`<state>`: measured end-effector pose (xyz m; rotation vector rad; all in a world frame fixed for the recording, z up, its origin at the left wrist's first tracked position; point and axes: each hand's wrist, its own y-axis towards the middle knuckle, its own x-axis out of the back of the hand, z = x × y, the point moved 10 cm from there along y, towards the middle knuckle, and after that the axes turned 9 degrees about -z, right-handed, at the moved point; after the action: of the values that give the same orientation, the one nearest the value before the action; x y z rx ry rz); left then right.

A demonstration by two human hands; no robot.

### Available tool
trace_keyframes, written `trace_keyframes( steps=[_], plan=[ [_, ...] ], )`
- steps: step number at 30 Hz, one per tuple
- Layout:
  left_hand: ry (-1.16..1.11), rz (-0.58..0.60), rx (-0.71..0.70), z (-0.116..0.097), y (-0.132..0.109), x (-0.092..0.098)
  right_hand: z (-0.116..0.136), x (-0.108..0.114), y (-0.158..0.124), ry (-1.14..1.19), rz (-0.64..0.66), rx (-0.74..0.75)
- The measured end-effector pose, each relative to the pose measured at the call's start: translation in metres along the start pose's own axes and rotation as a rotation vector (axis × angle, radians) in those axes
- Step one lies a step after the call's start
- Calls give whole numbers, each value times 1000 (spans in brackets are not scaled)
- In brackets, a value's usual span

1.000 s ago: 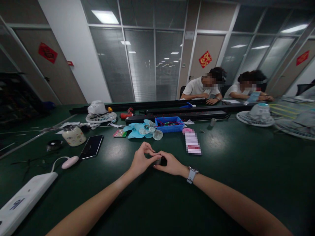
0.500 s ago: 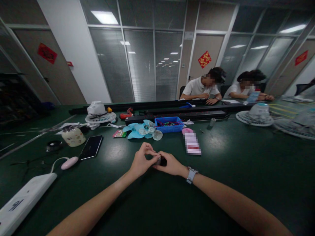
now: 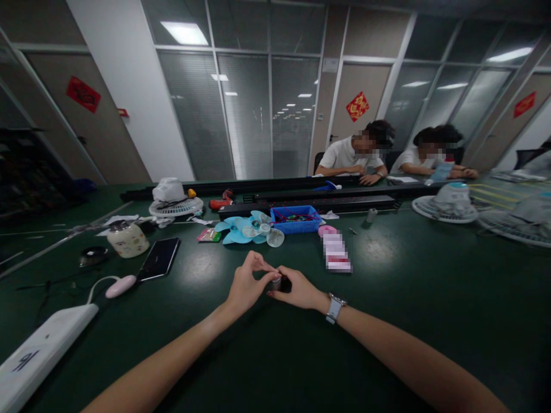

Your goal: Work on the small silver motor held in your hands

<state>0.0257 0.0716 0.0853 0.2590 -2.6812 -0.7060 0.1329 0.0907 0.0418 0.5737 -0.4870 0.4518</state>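
Note:
Between my two hands a small silvery metal cylinder [image 3: 276, 283] stands on or just over the dark green table; its lower end is partly hidden. My left hand [image 3: 250, 280] is closed, with thumb and fingertips pinching the top of the cylinder from the left. From the other side my right hand [image 3: 297, 288] curls its thumb and fingers around the cylinder. A grey watch [image 3: 335, 307] is on the right wrist. Just beyond the hands lie light blue fan blades [image 3: 241, 228] and a blue tray [image 3: 297, 228] holding wires and small parts.
A phone [image 3: 159, 259], a patterned jar [image 3: 128, 240] and a white power strip [image 3: 47, 350] lie left. A second metal cylinder [image 3: 372, 215] and a pink item [image 3: 328, 230] are on the right. Black rails [image 3: 336, 203] cross behind, with fan housings [image 3: 447, 203] and two people beyond.
My left thumb and fingertips have shifted slightly at the cylinder's top, and more of its side shows. The right hand has stayed almost still.

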Motion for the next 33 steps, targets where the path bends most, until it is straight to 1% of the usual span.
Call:
trace_keyframes(
  steps=[3,6,9,12,15,17,19,25,30,33],
  plan=[
    [-46,-65,9,-2,5,8,2,2,0,5,-6,-3],
    [0,-187,3,4,16,30,6,2,0,39,9,3],
    [179,-308,34,25,26,59,7,2,0,59,27,-17],
    [329,-339,83,57,31,77,5,2,0,55,41,-54],
    [402,-314,104,81,31,83,6,2,-1,55,42,-58],
    [417,-296,136,92,29,83,6,2,0,55,34,-50],
    [412,-270,172,98,28,81,5,2,0,52,29,-51],
    [339,-240,222,102,26,79,2,2,-1,31,30,-70],
    [352,-239,231,107,25,81,3,4,-1,34,28,-73],
    [360,-254,220,102,27,81,3,4,0,48,26,-78]
  ],
)
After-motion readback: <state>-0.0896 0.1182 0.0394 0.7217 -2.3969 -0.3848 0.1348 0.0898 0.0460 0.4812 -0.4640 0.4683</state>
